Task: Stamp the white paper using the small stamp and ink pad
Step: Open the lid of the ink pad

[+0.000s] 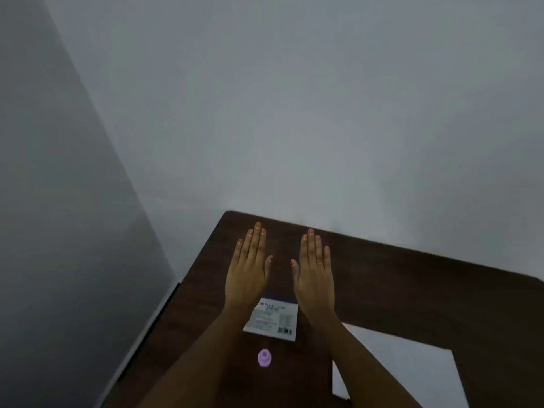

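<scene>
Left hand (246, 270) and right hand (314, 273) flat, palms down, fingers extended, holding nothing, side by side above dark brown wooden bench (412, 290). One small lilac round stamp (264, 358) upright, nearer than hands, between forearms. One white-labelled rectangular ink pad (272, 319) just behind stamp, below wrists. One white paper sheet (406, 372) right of right forearm.

On the table (412, 290) before you, the ink pad (272, 320) lies between your forearms, the small stamp (264, 357) just nearer you, the white paper (403, 375) to their right, partly under your right forearm.
</scene>
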Demonstrator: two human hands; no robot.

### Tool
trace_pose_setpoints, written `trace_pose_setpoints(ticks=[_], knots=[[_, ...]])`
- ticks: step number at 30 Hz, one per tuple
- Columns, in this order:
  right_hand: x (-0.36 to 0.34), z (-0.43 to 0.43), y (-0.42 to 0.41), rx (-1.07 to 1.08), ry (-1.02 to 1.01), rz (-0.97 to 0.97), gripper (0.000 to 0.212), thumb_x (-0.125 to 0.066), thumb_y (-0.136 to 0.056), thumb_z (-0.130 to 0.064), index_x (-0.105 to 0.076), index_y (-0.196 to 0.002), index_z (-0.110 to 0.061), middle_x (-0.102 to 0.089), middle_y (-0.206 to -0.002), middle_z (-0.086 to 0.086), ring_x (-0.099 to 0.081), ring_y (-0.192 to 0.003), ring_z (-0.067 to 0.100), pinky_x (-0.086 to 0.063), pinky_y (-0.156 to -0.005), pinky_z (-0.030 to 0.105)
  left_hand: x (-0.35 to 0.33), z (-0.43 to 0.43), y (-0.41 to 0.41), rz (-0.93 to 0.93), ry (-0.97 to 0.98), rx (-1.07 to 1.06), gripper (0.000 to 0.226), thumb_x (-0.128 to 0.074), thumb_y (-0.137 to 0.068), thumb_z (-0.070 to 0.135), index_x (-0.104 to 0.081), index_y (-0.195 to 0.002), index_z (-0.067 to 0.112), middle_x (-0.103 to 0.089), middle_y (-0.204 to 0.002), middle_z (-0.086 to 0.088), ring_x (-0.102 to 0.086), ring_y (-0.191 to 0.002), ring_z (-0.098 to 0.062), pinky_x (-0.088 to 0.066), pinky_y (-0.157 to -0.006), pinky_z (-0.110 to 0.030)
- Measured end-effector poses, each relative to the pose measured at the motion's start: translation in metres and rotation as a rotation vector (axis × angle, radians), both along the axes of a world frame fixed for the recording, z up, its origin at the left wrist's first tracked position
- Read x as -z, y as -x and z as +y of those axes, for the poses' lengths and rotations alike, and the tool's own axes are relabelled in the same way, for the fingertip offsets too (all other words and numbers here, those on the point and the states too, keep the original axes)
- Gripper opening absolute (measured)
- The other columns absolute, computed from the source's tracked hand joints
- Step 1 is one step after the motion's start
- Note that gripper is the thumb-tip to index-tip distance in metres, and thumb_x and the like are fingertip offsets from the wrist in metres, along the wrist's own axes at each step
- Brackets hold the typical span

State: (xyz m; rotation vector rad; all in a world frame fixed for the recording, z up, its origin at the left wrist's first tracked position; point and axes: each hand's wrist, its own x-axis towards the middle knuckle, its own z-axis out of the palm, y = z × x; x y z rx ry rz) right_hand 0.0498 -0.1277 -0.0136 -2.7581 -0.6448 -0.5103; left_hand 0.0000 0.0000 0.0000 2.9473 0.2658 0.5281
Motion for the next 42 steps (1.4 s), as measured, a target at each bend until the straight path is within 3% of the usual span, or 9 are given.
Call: trace_pose_setpoints(ticks=[3, 7, 16, 21, 31, 34, 36, 39, 42], knots=[[0.03, 0.001, 0.012, -0.044, -0.041, 0.075, 0.055, -0.043, -0.091, -0.027, -0.025, -0.136, -0.001, -0.034, -0.145, 0.019, -0.031, -0.133, 0.03, -0.02, -0.106, 0.047, 0.027, 0.007, 0.011, 0.062, 0.01, 0.024, 0.054, -0.02, -0.094, 0.034, -0.025, -0.138, 0.003, -0.031, -0.146, -0.016, -0.033, -0.134, -0.027, -0.021, -0.112, -0.038], [0.072, -0.003, 0.03, -0.123, -0.007, 0.301, 0.062, -0.039, -0.094, -0.032, 0.002, -0.137, -0.014, -0.002, -0.15, 0.006, 0.004, -0.136, 0.018, 0.002, -0.111, 0.039, 0.076, 0.022, 0.023, 0.3, 0.135, 0.147, 0.056, -0.023, -0.097, 0.035, 0.017, -0.135, 0.021, 0.018, -0.149, 0.0, 0.016, -0.137, -0.013, 0.009, -0.111, -0.029], [0.103, -0.019, 0.038, -0.288, 0.036, 0.641, 0.061, -0.034, -0.094, -0.039, 0.004, -0.14, -0.023, 0.014, -0.147, -0.011, 0.016, -0.135, 0.006, -0.003, -0.11, 0.028, 0.109, 0.051, 0.039, 0.551, 0.238, 0.395, 0.061, -0.032, -0.095, 0.045, 0.007, -0.14, 0.031, 0.009, -0.153, 0.008, 0.014, -0.134, -0.002, 0.005, -0.108, -0.025], [0.099, -0.024, 0.034, -0.346, 0.062, 0.67, 0.081, -0.045, -0.085, -0.054, 0.013, -0.136, -0.028, 0.022, -0.142, -0.014, 0.019, -0.133, 0.004, -0.003, -0.108, 0.03, 0.114, 0.052, 0.043, 0.48, 0.325, 0.429, 0.081, -0.048, -0.083, 0.055, 0.009, -0.137, 0.036, 0.011, -0.149, 0.014, 0.011, -0.137, -0.003, 0.006, -0.112, -0.027], [0.096, -0.029, 0.028, -0.388, 0.171, 0.611, 0.079, -0.04, -0.084, -0.061, 0.015, -0.131, -0.031, 0.02, -0.144, -0.007, 0.021, -0.131, 0.009, 0.002, -0.108, 0.027, 0.117, 0.052, 0.042, 0.381, 0.385, 0.391, 0.087, -0.049, -0.077, 0.064, 0.005, -0.139, 0.036, 0.003, -0.149, 0.018, 0.003, -0.138, 0.002, 0.007, -0.114, -0.021], [0.084, -0.03, 0.02, -0.409, 0.17, 0.667, 0.077, -0.04, -0.084, -0.06, 0.005, -0.138, -0.029, 0.005, -0.151, -0.007, 0.009, -0.137, 0.009, 0.001, -0.109, 0.027, 0.117, 0.053, 0.042, 0.35, 0.419, 0.366, 0.094, -0.054, -0.074, 0.063, 0.005, -0.14, 0.033, -0.001, -0.151, 0.016, 0.0, -0.138, 0.003, 0.01, -0.112, -0.012], [0.071, -0.029, 0.01, -0.39, 0.061, 0.738, 0.065, -0.047, -0.084, -0.053, -0.023, -0.139, -0.027, -0.023, -0.151, -0.005, -0.017, -0.139, 0.01, -0.014, -0.111, 0.027, 0.116, 0.053, 0.041, 0.318, 0.453, 0.325, 0.096, -0.057, -0.072, 0.062, 0.005, -0.14, 0.034, -0.004, -0.15, 0.017, 0.002, -0.136, 0.008, 0.009, -0.112, -0.012], [0.05, -0.023, -0.006, -0.31, -0.283, 0.807, 0.021, -0.057, -0.085, -0.036, -0.055, -0.106, -0.042, -0.063, -0.111, -0.014, -0.058, -0.105, -0.002, -0.044, -0.09, 0.012, 0.115, 0.052, 0.04, 0.308, 0.476, 0.291, 0.098, -0.057, -0.07, 0.063, 0.001, -0.142, 0.03, -0.008, -0.15, 0.014, 0.001, -0.135, 0.009, 0.006, -0.112, -0.011], [0.043, -0.01, -0.029, -0.232, -0.423, 0.783, 0.016, -0.055, -0.088, -0.021, -0.06, -0.093, -0.035, -0.064, -0.097, -0.01, -0.06, -0.086, -0.001, -0.05, -0.079, 0.018, 0.116, 0.051, 0.038, 0.329, 0.456, 0.283, 0.102, -0.055, -0.07, 0.066, 0.009, -0.141, 0.031, -0.003, -0.148, 0.012, 0.012, -0.132, 0.013, 0.015, -0.106, -0.007]])
